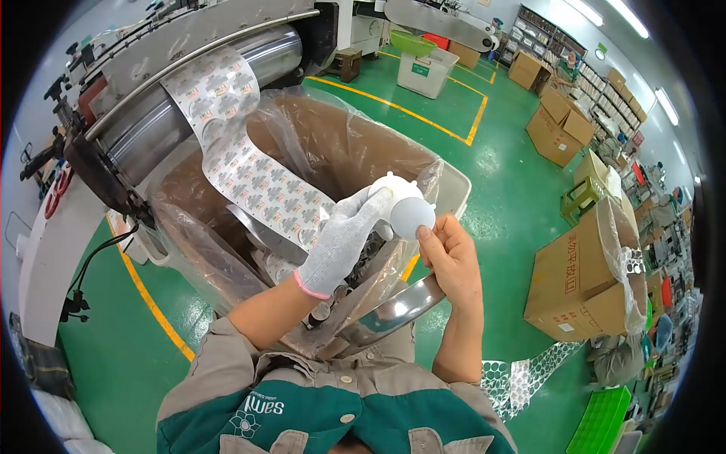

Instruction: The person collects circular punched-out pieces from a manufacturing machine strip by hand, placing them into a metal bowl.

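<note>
My left hand (338, 240), in a grey-white knit glove with a pink cuff, is closed on a white round lid (398, 184) with small tabs on its edge. My bare right hand (452, 261) pinches the rim of a pale grey round lid (412, 216), which overlaps the white one. Both hands are above the near right side of a large bin lined with clear plastic (423, 181). A printed foil strip (249, 170) runs down from a machine roller into the bin, passing behind my left hand. Below my hands sits a shiny metal pan (397, 306).
The steel roller (276, 57) and machine frame stand at the upper left. Cardboard boxes (578, 280) line the right side, near a green crate (599, 420). Punched foil webbing (522, 378) lies at the lower right. A white tub (423, 76) stands beyond the bin.
</note>
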`<act>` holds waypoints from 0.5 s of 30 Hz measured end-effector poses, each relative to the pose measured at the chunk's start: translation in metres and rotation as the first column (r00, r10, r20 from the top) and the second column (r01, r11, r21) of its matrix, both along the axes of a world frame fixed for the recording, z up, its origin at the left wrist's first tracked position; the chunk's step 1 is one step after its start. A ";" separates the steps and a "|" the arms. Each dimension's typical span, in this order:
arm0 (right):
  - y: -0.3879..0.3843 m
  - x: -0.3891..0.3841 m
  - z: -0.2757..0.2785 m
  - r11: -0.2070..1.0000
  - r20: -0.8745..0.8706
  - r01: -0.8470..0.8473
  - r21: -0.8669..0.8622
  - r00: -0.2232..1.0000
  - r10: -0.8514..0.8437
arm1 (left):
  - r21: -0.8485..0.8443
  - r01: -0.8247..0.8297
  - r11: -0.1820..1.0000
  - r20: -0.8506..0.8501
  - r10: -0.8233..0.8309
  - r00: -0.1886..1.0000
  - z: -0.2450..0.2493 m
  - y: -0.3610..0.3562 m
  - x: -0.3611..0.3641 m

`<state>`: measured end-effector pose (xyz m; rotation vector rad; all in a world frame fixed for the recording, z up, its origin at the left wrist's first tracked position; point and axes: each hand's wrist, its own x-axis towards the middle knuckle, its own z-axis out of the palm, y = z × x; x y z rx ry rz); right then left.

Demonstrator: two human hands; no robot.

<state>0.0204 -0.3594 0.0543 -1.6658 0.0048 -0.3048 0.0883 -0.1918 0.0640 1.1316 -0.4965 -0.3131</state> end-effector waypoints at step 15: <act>-0.002 -0.003 -0.011 1.000 -0.048 -0.020 0.017 0.999 0.020 | 0.072 0.076 0.995 -0.028 -0.074 0.997 0.000 -0.001 -0.004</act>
